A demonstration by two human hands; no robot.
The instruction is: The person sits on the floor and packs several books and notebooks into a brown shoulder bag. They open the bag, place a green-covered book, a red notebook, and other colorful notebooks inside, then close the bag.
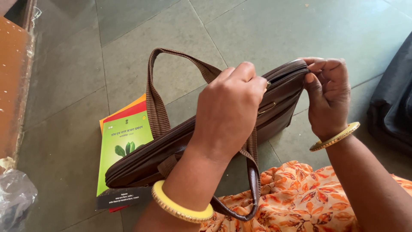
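A brown zip bag with woven handles stands on edge on the grey tiled floor, in front of my lap. My left hand is closed over the top of the bag, fingertips at the zip near its far end. My right hand pinches the bag's far top corner between thumb and fingers. Each wrist carries a yellow bangle. One handle loops upward, the other hangs toward my orange patterned clothing.
Under the bag's near end lies a green booklet on top of red and orange ones. A dark bag sits at the right edge. A brown wooden surface runs along the left, with clear plastic below it.
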